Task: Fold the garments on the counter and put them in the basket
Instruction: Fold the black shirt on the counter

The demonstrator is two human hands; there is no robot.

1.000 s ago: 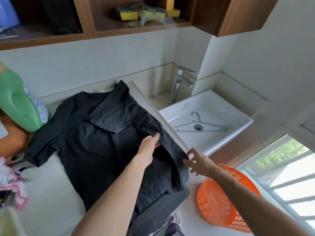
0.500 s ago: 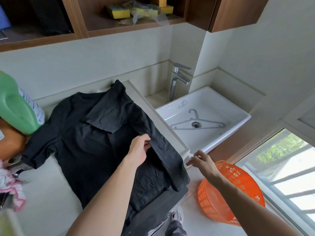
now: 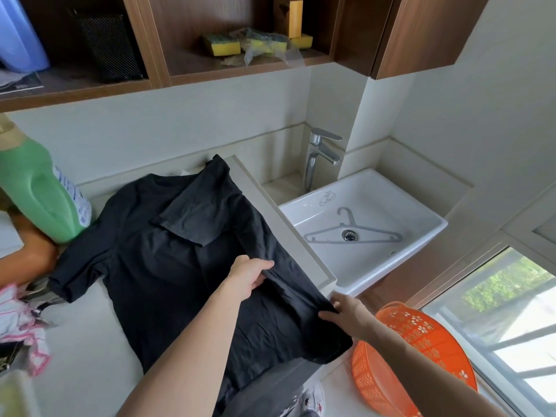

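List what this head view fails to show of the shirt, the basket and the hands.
All in the head view:
1. Basket: right arm and bottom edge hide part of its inside.
2. Shirt: left arm covers part of its hem.
3. Right hand: fingertips meet the shirt's corner; a grip cannot be told.
4. Pink cloth: cut by the left edge.

grey hanger in sink | tap | green bottle | sponges

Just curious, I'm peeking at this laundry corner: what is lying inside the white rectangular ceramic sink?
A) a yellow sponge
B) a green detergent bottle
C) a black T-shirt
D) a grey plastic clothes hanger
D: a grey plastic clothes hanger lies flat on the bottom of the white rectangular ceramic sink, around the drain.
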